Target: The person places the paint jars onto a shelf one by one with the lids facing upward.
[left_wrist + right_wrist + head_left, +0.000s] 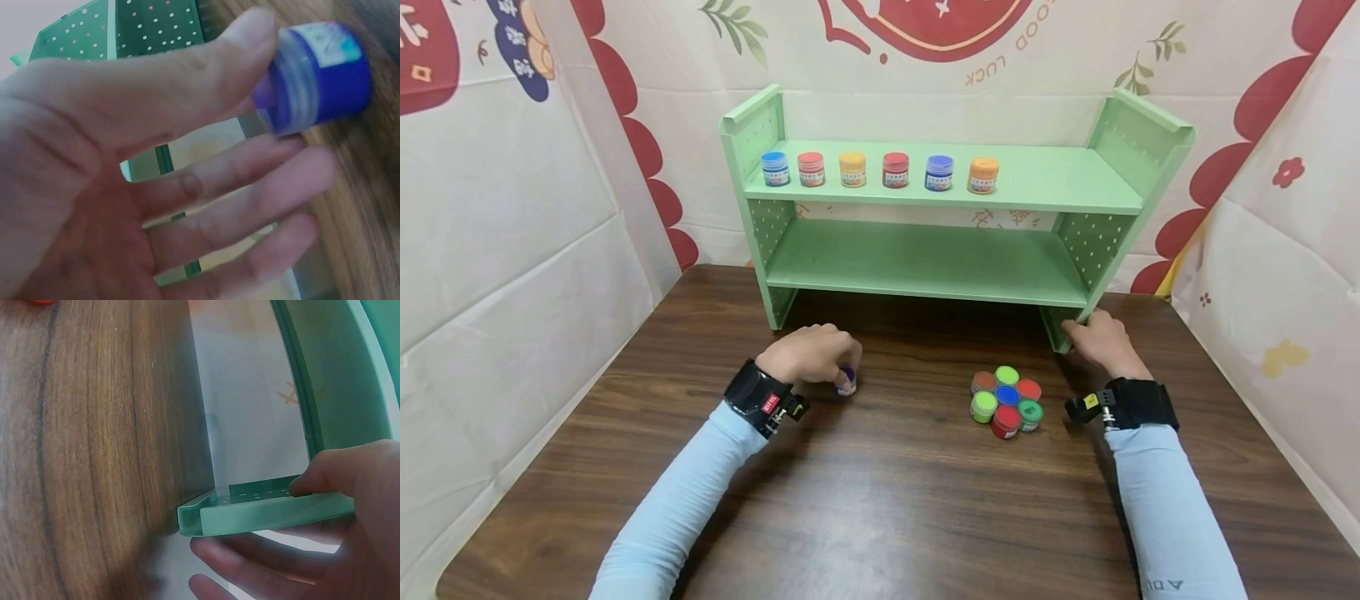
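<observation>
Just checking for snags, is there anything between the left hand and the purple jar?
Nothing visible: the left hand has its thumb directly against the purple jar. The cluster of jars stands apart, off to the right in the head view.

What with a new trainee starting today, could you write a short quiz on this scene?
1. How many jars stand on the upper shelf of the green rack?
2. True or false: the right hand holds one of the jars.
3. What colour is the middle lid of the jar cluster on the wooden table: A red, B blue, C lime green?

Key: 1. Six. 2. False; it grips the rack's right side panel. 3. B.
</observation>
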`<state>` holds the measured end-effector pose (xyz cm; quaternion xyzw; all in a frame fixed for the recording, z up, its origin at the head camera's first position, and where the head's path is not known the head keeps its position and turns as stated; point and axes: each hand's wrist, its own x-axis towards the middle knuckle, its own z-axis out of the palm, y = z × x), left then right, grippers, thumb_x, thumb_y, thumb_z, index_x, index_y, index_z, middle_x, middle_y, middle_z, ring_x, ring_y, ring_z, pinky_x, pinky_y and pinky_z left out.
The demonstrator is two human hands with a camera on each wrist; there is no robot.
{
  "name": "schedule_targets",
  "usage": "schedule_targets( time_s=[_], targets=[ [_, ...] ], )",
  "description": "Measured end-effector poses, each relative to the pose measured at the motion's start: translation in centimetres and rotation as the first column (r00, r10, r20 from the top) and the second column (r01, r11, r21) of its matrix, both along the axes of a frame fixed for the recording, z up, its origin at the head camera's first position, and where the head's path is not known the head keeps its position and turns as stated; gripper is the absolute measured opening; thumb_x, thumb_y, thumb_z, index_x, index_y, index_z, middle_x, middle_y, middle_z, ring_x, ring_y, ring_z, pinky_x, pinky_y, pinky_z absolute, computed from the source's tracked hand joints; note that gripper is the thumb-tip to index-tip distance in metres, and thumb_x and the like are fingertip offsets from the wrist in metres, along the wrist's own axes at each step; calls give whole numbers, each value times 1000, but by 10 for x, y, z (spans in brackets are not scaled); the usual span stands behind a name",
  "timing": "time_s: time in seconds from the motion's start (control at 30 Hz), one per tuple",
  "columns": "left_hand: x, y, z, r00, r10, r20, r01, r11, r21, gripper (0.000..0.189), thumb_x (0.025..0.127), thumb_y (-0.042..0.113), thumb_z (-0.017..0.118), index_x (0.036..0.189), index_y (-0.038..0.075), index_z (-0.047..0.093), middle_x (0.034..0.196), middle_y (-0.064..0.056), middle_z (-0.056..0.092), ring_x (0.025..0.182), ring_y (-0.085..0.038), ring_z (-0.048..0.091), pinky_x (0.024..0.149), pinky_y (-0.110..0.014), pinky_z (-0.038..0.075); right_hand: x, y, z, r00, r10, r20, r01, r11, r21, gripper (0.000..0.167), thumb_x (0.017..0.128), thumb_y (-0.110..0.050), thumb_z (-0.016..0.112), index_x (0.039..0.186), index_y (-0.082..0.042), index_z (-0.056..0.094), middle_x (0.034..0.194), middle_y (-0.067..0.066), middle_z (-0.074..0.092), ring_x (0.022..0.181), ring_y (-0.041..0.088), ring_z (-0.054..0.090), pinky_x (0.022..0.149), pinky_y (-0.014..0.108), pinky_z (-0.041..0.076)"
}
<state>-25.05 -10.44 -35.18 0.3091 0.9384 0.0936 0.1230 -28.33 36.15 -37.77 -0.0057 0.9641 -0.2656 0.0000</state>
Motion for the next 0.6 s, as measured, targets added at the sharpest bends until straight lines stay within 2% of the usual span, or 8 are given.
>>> schedule_targets(
  time_s=[0.17,0.37,0.6],
  targets=[
    [0,6,-4,999,-5,-45,7,999,31,18,86,23,84,98,19,71,93,6,68,84,-14,59,69,-31,47,-1,1,0,1000,3,6,-3,1000,-6,46,106,-36,41,103,5,59,83,18,70,80,28,65,66,30,45],
    [-2,10,-9,998,-34,-58,38,997,70,15,88,15,81,99,16,72,98,4,71,91,-14,62,80,-33,53,-1,1,-1,1000,2,6,-2,1000,-3,46,106,-36,41,103,6,59,83,18,71,79,28,66,66,30,45],
    [-6,11,-12,996,-62,-66,69,992,105,16,92,12,77,107,11,76,101,1,73,93,-15,65,86,-34,56,0,0,-1,1000,0,20,0,1000,-18,47,106,-35,39,113,8,56,93,23,68,82,30,65,66,30,46]
  ],
)
